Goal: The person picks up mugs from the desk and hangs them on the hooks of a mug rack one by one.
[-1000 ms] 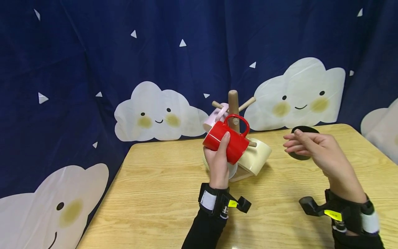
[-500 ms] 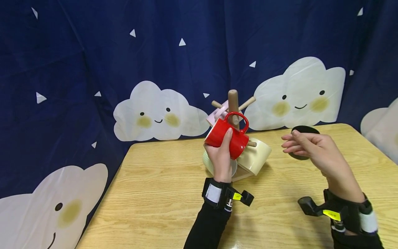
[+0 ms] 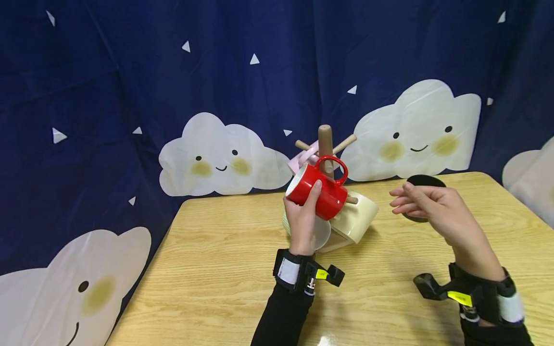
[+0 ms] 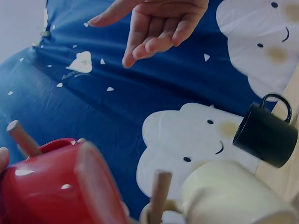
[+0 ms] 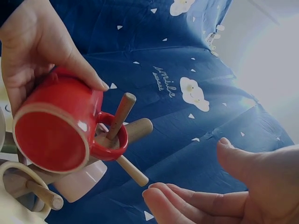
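Observation:
My left hand (image 3: 302,226) grips the red mug (image 3: 332,201) by its body, thumb along the near side. The mug lies tilted, mouth to the left and handle up, in front of the wooden mug tree (image 3: 325,139). In the right wrist view a peg (image 5: 122,113) passes through the loop of the red handle (image 5: 112,153). My right hand (image 3: 452,211) hovers apart at the right, fingers loosely extended and holding nothing. Behind the red mug a pink mug (image 3: 296,164) hangs on the tree, partly hidden.
A cream mug (image 3: 358,217) hangs low on the tree's right. A pale mug (image 3: 321,233) sits low behind my left wrist. The black mug (image 4: 268,133) stands on the wooden table (image 3: 216,269), mostly covered by my right hand in the head view. A blue cloud-print curtain (image 3: 242,29) hangs behind.
The red mug has shifted slightly up and turned, showing more of its white inside. The pink mug behind has swung a little up and right. My right hand has drifted slightly left.

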Motion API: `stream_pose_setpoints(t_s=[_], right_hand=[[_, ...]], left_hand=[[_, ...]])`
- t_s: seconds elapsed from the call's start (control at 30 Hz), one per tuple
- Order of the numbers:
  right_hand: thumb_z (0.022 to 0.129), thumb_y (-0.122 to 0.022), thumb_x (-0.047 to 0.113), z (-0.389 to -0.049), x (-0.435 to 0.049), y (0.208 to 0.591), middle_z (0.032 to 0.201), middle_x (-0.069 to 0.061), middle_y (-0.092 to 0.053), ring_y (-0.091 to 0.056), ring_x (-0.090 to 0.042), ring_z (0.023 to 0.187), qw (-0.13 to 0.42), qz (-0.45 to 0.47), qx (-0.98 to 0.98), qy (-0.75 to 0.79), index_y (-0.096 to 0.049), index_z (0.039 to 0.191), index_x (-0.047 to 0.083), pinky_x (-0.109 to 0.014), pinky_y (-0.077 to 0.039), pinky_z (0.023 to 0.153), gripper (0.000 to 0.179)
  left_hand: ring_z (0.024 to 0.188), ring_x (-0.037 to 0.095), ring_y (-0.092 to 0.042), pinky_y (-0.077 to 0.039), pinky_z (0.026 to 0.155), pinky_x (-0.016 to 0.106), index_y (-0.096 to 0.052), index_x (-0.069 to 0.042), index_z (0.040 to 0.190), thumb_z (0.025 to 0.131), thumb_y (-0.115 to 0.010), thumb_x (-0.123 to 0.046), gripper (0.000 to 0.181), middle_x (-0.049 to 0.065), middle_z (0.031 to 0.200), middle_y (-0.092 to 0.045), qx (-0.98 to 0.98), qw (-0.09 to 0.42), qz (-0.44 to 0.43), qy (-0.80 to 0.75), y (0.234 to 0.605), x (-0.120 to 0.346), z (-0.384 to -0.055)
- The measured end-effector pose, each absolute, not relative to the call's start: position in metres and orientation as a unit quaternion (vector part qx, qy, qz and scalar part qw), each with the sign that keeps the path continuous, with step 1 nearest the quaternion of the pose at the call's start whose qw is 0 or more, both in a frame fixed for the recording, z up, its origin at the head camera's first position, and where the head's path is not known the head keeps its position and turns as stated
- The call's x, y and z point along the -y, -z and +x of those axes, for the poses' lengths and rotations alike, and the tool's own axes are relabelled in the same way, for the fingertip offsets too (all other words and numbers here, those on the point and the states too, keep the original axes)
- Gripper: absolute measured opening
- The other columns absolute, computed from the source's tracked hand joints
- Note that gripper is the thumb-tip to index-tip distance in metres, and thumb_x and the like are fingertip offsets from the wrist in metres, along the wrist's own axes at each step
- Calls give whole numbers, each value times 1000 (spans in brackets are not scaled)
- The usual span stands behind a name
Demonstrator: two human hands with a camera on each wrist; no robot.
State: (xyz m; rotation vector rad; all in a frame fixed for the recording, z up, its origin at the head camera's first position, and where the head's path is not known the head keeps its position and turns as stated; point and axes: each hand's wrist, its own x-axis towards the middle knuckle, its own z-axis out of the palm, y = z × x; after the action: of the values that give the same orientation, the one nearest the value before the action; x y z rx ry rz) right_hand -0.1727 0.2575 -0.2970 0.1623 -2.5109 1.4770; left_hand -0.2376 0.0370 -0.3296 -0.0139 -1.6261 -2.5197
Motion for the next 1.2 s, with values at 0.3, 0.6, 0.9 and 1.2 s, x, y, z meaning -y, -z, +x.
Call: stream_pose_setpoints(t_s=[0.3, 0.6, 0.9, 1.2], right_hand=[[99, -36, 34, -174, -255, 296, 79, 23, -65, -64, 4, 73, 98, 52, 861, -497, -57, 114, -10, -14, -51, 65, 51], [99, -37, 33, -173, -255, 297, 79, 24, -65, -64, 3, 73, 94, 58, 864, -492, -57, 113, -9, -14, -51, 66, 49], [99, -37, 35, -175, -260, 299, 80, 22, -66, -65, 2, 74, 99, 56, 861, -495, -58, 112, -8, -15, -51, 65, 50], [99, -39, 34, -174, -275, 300, 81, 17, -69, -66, 2, 75, 112, 63, 839, -529, -64, 96, 25, -12, -50, 66, 26]], left_hand=[[116, 23, -48, -49, 91, 38, -32, -9, 133, 75, -74, -30, 74, 7, 128, -47, 592, 100, 6, 800, 326, -26, -235], [121, 29, -42, -36, 105, 42, -29, -5, 136, 74, -75, -27, 80, 15, 134, -41, 615, 126, -12, 778, 323, -26, -235], [122, 28, -42, -30, 108, 44, -36, -4, 132, 77, -73, -27, 70, 14, 133, -42, 613, 145, -9, 777, 316, -4, -237], [115, 25, -46, -38, 96, 34, -41, -2, 129, 80, -68, -21, 59, 16, 127, -45, 593, 179, 0, 785, 310, 57, -238]])
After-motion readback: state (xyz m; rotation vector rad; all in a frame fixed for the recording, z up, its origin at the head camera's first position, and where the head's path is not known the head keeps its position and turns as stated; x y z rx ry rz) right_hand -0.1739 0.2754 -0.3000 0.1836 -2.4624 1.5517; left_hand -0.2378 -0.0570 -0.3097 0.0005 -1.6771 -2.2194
